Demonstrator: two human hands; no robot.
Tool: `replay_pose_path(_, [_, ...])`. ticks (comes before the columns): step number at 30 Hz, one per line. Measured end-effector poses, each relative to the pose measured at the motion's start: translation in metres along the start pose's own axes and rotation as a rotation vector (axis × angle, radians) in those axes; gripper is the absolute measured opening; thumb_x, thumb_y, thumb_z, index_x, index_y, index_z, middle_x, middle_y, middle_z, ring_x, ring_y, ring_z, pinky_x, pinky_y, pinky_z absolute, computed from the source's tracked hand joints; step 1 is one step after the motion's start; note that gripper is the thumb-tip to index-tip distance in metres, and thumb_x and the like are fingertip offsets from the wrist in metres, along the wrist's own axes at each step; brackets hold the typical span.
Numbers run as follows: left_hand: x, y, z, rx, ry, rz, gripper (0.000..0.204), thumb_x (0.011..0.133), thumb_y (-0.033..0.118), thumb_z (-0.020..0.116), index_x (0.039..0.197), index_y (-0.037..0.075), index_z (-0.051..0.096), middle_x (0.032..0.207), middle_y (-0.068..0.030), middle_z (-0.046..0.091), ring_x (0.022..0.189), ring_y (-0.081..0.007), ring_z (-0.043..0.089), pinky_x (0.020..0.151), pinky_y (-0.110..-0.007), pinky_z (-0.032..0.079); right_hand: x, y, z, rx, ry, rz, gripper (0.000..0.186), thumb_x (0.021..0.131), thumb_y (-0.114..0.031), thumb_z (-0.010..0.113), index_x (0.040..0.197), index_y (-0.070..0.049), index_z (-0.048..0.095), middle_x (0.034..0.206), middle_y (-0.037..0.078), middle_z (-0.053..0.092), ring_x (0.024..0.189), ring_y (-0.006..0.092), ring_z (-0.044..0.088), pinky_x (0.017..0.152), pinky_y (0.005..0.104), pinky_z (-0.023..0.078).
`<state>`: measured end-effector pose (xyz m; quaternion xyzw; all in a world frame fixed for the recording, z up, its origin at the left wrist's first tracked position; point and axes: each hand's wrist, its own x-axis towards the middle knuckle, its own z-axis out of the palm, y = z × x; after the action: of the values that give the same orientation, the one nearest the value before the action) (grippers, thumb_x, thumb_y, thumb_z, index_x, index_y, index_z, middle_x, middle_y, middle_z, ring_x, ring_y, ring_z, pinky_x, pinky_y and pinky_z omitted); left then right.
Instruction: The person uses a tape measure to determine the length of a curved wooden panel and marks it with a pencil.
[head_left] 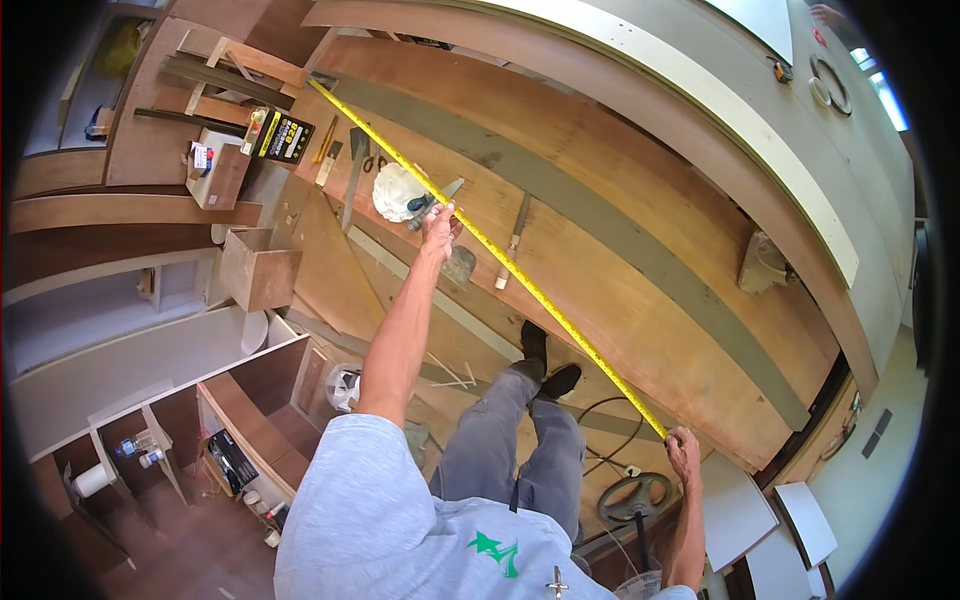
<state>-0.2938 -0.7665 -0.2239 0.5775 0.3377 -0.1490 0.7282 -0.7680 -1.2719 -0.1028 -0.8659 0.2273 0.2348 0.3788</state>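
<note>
A long yellow tape measure blade (548, 310) stretches diagonally over the wooden bench boards (640, 330), from the far left down to the near right. My left hand (440, 232) is closed on the blade partway along, beside a white cloth-like bundle (396, 190) with a dark tool against it. At the near right end, my right hand (684, 456) is closed around the end of the tape measure; whether the case sits in it is hidden. A flat tool with a pale handle (513, 246) lies under the blade, right of my left hand.
Scissors (374, 163), a dark-bladed tool (355, 165) and a black box (284, 138) lie at the far left. Wooden boxes (262, 272) stand left. A grey wheel-like part (634, 496) and dark cable (610, 402) are near the right. Long panels run along the far side.
</note>
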Motion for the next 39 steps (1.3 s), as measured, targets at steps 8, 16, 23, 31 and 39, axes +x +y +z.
replay_pose_path(8, [0.066, 0.029, -0.022, 0.000, 0.109, 0.014, 0.011, 0.092, 0.018, 0.061, 0.099, 0.013, 0.054, 0.087, -0.0010, 0.064, 0.076, -0.0101, 0.059, 0.063, -0.024, 0.052, 0.055, -0.045, 0.020, -0.092, 0.015, 0.000, 0.017, 0.082, -0.016, 0.055, 0.081, 0.000, 0.062, 0.073, 0.017, 0.057, 0.075, 0.0322, 0.057, 0.069, 0.0396, 0.045])
replay_pose_path(16, [0.129, 0.057, -0.047, 0.063, 0.150, 0.013, 0.012, 0.092, 0.016, 0.061, 0.099, 0.009, 0.053, 0.086, -0.0034, 0.061, 0.073, -0.0122, 0.059, 0.059, -0.024, 0.052, 0.100, -0.102, 0.030, -0.118, 0.023, 0.011, 0.018, 0.085, -0.019, 0.056, 0.086, -0.003, 0.063, 0.081, 0.015, 0.060, 0.079, 0.0320, 0.058, 0.072, 0.0407, 0.046])
replay_pose_path(23, [0.155, 0.071, -0.048, 0.091, 0.116, 0.020, 0.009, 0.093, 0.016, 0.059, 0.100, 0.010, 0.055, 0.086, -0.0034, 0.063, 0.074, -0.0117, 0.059, 0.060, -0.024, 0.052, 0.126, -0.120, 0.043, -0.143, 0.030, 0.032, 0.017, 0.085, -0.018, 0.056, 0.087, -0.003, 0.063, 0.083, 0.014, 0.062, 0.082, 0.0319, 0.059, 0.074, 0.0404, 0.046])
replay_pose_path(31, [0.162, 0.058, -0.053, 0.080, 0.136, 0.014, 0.012, 0.094, 0.017, 0.058, 0.103, 0.011, 0.055, 0.088, -0.0030, 0.064, 0.072, -0.0114, 0.059, 0.059, -0.023, 0.052, 0.142, -0.106, 0.046, -0.135, 0.031, 0.006, 0.015, 0.083, -0.016, 0.056, 0.086, -0.003, 0.063, 0.081, 0.016, 0.060, 0.080, 0.0324, 0.058, 0.073, 0.0402, 0.046])
replay_pose_path(39, [0.168, 0.051, -0.051, 0.092, 0.097, 0.020, 0.016, 0.093, 0.017, 0.059, 0.106, 0.009, 0.054, 0.088, -0.0030, 0.062, 0.072, -0.0114, 0.059, 0.060, -0.023, 0.052, 0.143, -0.097, 0.046, -0.152, 0.046, -0.010, 0.014, 0.083, -0.015, 0.056, 0.086, -0.002, 0.062, 0.080, 0.016, 0.059, 0.080, 0.0330, 0.057, 0.072, 0.0409, 0.046])
